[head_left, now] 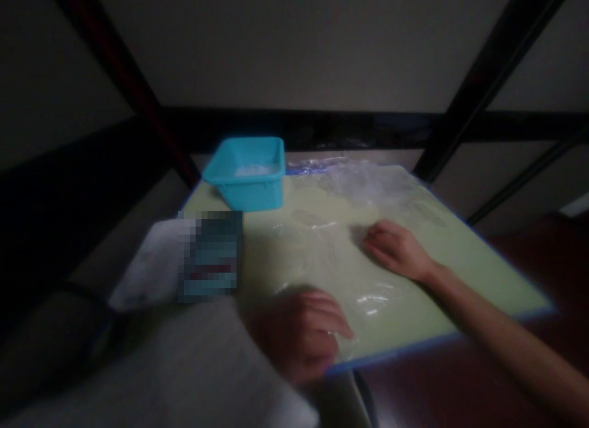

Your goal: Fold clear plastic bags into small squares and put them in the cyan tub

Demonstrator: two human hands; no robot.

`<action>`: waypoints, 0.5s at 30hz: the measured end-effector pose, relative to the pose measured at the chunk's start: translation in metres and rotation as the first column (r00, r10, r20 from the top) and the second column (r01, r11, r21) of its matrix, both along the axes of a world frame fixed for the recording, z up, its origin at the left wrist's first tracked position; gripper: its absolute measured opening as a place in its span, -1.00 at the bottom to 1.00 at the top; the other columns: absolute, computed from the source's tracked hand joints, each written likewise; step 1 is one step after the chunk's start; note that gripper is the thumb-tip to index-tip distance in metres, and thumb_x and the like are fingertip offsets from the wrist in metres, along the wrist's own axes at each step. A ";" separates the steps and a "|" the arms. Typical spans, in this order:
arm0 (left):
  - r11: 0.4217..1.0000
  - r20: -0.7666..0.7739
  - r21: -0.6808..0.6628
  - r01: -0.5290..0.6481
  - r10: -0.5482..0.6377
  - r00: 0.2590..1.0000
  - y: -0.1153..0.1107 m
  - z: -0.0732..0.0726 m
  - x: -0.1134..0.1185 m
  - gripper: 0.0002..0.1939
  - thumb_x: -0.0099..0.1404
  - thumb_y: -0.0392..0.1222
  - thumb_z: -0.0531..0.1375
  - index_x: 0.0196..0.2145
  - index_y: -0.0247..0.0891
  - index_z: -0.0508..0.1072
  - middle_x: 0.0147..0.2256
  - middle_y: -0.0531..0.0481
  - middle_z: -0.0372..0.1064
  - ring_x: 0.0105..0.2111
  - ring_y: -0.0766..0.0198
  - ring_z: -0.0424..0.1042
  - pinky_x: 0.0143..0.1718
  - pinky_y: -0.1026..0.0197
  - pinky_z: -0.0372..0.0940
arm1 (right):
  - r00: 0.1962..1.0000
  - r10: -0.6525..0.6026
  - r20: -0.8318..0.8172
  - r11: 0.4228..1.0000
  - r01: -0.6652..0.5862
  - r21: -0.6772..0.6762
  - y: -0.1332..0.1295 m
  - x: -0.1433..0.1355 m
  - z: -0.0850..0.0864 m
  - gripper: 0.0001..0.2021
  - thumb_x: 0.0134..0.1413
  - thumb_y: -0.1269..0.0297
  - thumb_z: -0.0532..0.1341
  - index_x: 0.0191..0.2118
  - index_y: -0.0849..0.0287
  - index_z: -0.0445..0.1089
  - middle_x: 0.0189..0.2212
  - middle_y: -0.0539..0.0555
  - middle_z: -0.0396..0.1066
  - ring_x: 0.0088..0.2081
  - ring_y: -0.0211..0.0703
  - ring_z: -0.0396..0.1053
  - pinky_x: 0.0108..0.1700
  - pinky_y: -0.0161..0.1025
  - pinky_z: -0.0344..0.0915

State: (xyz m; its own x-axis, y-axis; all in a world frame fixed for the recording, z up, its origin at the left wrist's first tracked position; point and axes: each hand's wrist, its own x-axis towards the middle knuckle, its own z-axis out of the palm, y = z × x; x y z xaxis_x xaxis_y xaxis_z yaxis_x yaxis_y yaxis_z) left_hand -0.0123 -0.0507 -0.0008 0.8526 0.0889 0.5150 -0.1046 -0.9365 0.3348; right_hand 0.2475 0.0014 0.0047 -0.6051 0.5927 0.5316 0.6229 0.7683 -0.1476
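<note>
The teal basin (255,194) blocks the surface's (497,287) far left corner; a pixelated object (214,256) crowds the left edge. Low clear plastic (368,185) leaves overhead passage. The left hand (317,333) bars the near edge, while room opens between the right hand (398,250) and the right edge.

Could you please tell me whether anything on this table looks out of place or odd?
Mildly, yes: crumpled clear plastic film lies bunched toward the far side of the yellow-green, blue-edged tabletop, which looks untidy. The dark rectangular object at left is pixelated, so I cannot judge its condition. I see no evident spill.
</note>
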 end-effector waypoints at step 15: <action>0.700 0.066 -0.533 -0.476 0.595 0.801 0.012 0.010 0.012 -0.87 0.18 -0.38 0.17 -0.51 -0.33 0.46 -0.46 0.00 0.49 -0.42 0.33 0.46 -0.33 0.31 0.31 | 0.794 0.103 -0.599 0.548 -0.548 -0.632 -0.020 -0.023 0.009 -0.68 -0.01 0.18 0.32 -0.23 0.19 0.22 -0.42 0.01 0.36 -0.41 -0.30 0.32 -0.39 -0.34 0.26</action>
State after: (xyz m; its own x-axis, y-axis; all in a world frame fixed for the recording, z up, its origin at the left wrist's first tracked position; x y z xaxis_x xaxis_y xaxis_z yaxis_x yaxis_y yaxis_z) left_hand 0.0000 -0.0389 0.0088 0.4540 0.7731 0.4431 0.2403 -0.5851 0.7746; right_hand 0.2240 -0.0188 0.0139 -0.6655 0.7036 0.2493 0.0349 0.3629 -0.9312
